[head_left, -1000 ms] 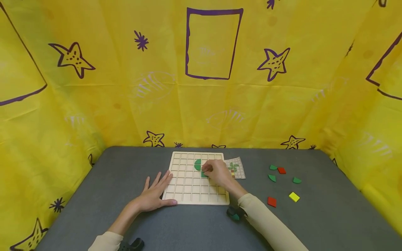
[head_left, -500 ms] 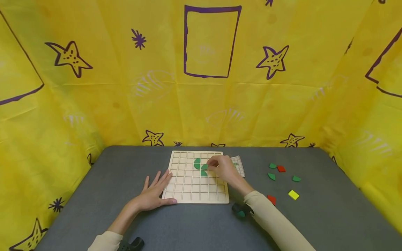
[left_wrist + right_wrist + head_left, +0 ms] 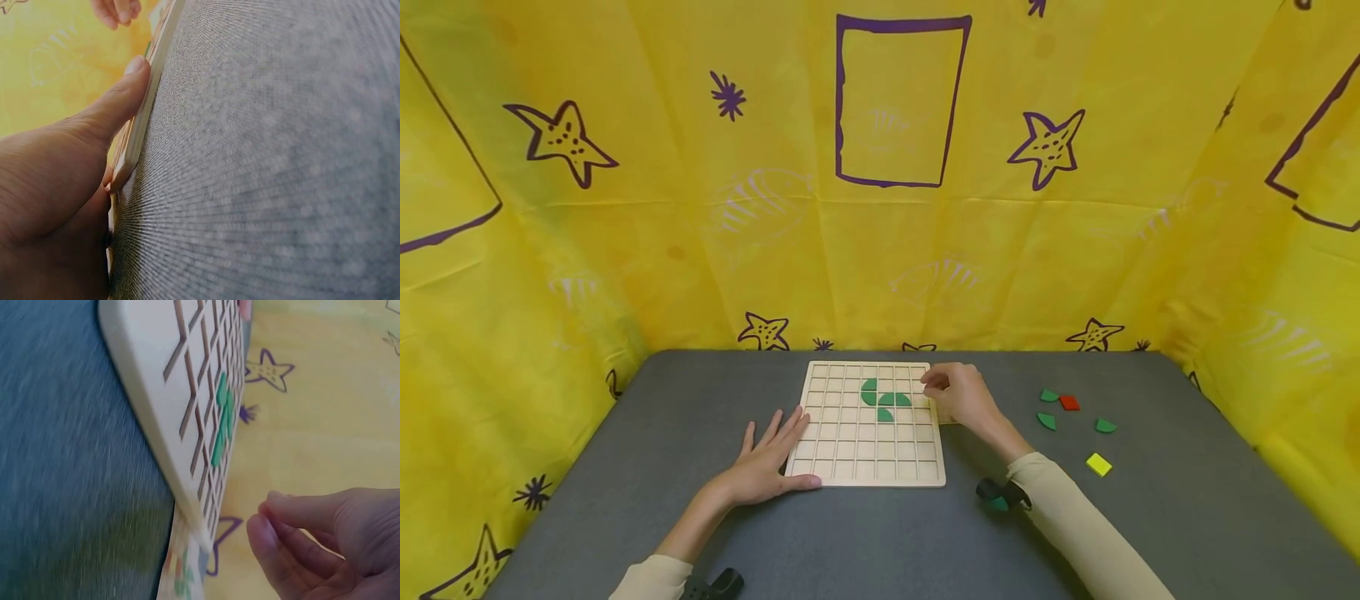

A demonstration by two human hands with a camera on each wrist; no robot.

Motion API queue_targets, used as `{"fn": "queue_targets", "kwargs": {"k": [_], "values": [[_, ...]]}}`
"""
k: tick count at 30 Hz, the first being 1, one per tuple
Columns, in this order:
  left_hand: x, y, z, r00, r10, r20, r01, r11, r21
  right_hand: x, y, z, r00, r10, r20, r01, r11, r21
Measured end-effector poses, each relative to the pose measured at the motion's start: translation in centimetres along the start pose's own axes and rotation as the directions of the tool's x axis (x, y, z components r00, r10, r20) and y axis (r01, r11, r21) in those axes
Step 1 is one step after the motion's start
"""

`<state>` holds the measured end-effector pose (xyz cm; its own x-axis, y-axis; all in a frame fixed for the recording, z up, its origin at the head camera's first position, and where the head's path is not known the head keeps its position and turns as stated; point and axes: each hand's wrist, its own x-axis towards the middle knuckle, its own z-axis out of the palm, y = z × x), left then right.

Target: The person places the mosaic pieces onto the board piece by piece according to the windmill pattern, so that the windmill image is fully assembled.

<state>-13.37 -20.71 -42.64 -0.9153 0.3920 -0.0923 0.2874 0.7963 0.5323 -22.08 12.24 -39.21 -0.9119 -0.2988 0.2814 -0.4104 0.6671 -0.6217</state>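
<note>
1. Head view: pale wooden square grid board (image 3: 850,454) on dark grey table (image 3: 880,542), w/ 5 green quarter-circle pcs (image 3: 886,400) set in its upper-mid cells.
2. Only head view gives the loose pcs at R: green quarter-circles (image 3: 1047,422), a red square tile (image 3: 1069,403), a yellow square tile (image 3: 1098,464).
3. L wrist view adds board's layered side edge, w/ L hand's (image 3: 756,477) thumb on it.
4. R wrist view adds printed paper card (image 3: 181,572) (green, red, yellow pattern) by board's corner; head view shows just a sliver past R hand (image 3: 964,396).
5. R fingers: curled, tips nearly together, nothing visible btw them; above board's R edge nr top corner, clear of the surface. Set green pcs lie L of the tips, apart.
6. L fingers: straight, spread; index at board's L edge.
7. Hard to see: another green pc, partly behind black wrist cam (image 3: 991,492); R fingertips cut off at top of L wrist view.
</note>
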Motion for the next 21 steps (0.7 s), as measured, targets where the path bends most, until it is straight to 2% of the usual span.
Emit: {"fn": "queue_targets", "kwargs": {"k": [10,21], "values": [[-0.1,0.1,0.0,1.000,-0.004,-0.005,0.004,1.000,-0.002,-0.7,2.4,-3.1,0.997,0.075,0.005,-0.074,0.996,-0.047],[0.0,0.0,0.1,1.000,0.002,-0.005,-0.002,1.000,0.002,-1.6,5.4,-6.2,0.991,0.123,-0.057,-0.126,0.990,-0.066]]}}
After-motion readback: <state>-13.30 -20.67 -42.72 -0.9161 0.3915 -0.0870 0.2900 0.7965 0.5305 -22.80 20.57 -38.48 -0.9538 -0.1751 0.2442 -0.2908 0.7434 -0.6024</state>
